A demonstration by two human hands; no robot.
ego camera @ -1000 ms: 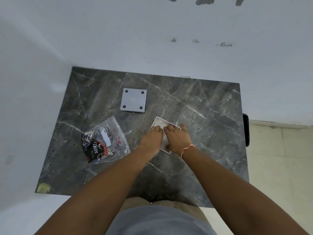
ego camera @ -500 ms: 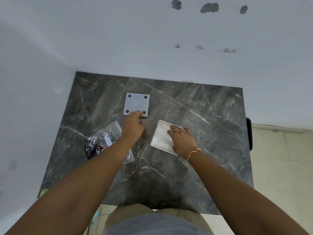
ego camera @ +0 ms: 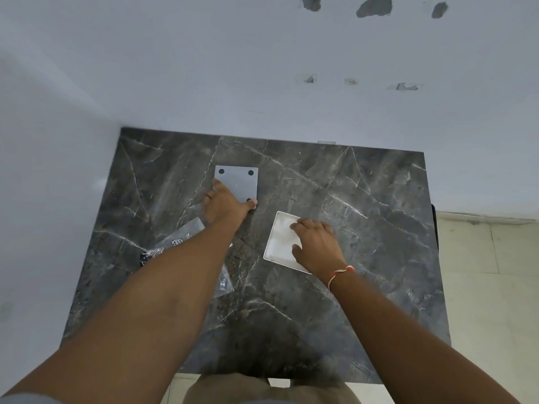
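A grey square plate (ego camera: 239, 182) with black round pads at its corners lies flat on the dark marble table (ego camera: 350, 199). My left hand (ego camera: 224, 204) lies over its near left part, thumb at the near right corner and fingers along the left edge. To the right sits a white square tray (ego camera: 281, 237) with a raised rim. My right hand (ego camera: 316, 246) rests on its right half, fingers bent onto its inner face and thumb near the front rim.
A clear plastic bag (ego camera: 180, 240) with a black packet inside lies at the left, mostly hidden under my left forearm. White walls close the table at the back and left. Pale floor tiles (ego camera: 490, 287) lie beyond the right edge.
My left hand left the white tray and moved up-left onto the grey plate. My right hand stayed on the tray, which has shifted slightly right.
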